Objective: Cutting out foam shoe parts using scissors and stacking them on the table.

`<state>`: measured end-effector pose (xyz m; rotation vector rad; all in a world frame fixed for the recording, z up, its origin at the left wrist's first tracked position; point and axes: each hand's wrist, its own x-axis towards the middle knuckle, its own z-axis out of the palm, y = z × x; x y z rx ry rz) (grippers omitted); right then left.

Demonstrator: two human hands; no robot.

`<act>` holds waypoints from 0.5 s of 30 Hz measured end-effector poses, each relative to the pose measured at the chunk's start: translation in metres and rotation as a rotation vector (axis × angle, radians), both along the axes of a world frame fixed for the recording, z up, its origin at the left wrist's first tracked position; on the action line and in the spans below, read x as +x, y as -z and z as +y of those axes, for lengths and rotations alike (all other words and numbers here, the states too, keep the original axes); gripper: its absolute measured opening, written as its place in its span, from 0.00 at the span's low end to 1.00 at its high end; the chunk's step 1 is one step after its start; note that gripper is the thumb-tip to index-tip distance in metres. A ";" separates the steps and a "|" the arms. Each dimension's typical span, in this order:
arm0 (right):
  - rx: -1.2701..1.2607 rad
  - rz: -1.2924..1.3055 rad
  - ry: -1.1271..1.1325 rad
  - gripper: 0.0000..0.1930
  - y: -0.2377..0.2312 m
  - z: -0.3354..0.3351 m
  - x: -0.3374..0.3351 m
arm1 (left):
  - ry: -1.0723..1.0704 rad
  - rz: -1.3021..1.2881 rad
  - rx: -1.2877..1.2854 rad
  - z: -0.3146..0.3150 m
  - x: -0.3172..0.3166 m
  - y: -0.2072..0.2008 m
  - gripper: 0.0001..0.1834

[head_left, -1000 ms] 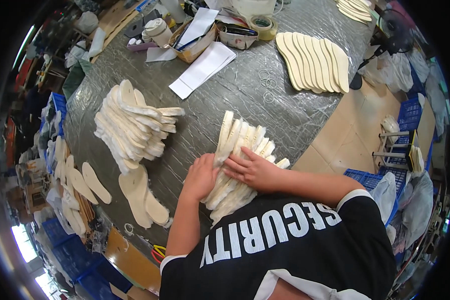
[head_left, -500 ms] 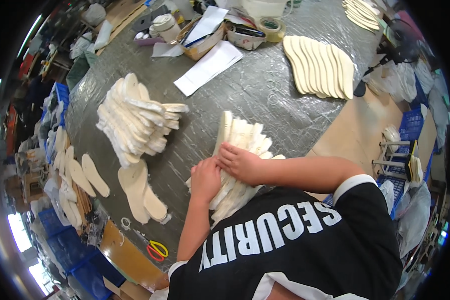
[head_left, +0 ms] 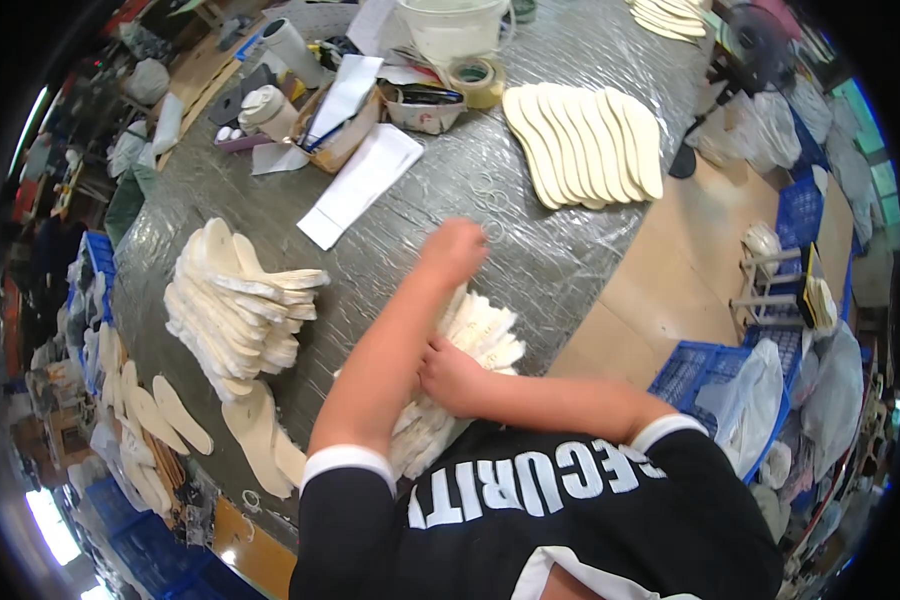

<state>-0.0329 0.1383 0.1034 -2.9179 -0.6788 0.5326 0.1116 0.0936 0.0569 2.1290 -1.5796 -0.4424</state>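
Note:
A stack of cream insoles with fleecy edges (head_left: 486, 328) lies on the table close to my body. My right hand (head_left: 452, 376) is closed on the near part of this stack, its fingers partly hidden by my left forearm. My left hand (head_left: 456, 250) reaches across, beyond the stack, with curled fingers beside several thin pale rings, perhaps rubber bands (head_left: 492, 228). What it pinches, if anything, is too small to make out. At left stands another fleecy insole stack (head_left: 235, 310), with loose insoles (head_left: 254, 432) in front of it.
Fanned smooth insoles (head_left: 585, 145) lie at the far right. White paper (head_left: 360, 185), a basket of tools (head_left: 342, 140), a tape roll (head_left: 477, 80) and a white bucket (head_left: 455, 28) occupy the far side. A black fan (head_left: 755, 50) stands beyond the right edge, blue crates (head_left: 700, 378) below.
My left hand has left the near stack and stretched forward to the rings. My right hand stays on the stack, slightly lower. The view has shifted, and the scissors are out of sight.

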 end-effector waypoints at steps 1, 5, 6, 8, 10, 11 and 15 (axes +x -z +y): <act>0.003 -0.018 -0.019 0.20 0.014 0.001 -0.005 | 0.036 -0.032 -0.013 -0.019 -0.004 0.017 0.09; 1.243 -0.016 0.628 0.16 0.027 0.005 -0.018 | -0.149 -0.068 0.149 -0.051 -0.012 0.093 0.06; 1.177 0.058 0.679 0.16 0.018 -0.002 -0.018 | -0.160 -0.080 0.158 -0.051 -0.012 0.088 0.06; 1.127 -0.148 0.627 0.16 0.034 0.001 -0.017 | -0.269 0.224 -0.090 -0.040 -0.009 0.074 0.07; 0.628 -0.195 0.355 0.18 0.027 -0.014 -0.013 | -0.481 0.468 -0.141 -0.014 -0.002 0.025 0.07; 0.125 -0.232 0.069 0.20 0.021 -0.015 -0.010 | -0.709 0.709 -0.205 0.013 0.004 0.001 0.07; 0.030 -0.371 0.041 0.26 0.020 -0.009 -0.005 | -0.761 1.207 -0.844 0.129 -0.003 -0.017 0.06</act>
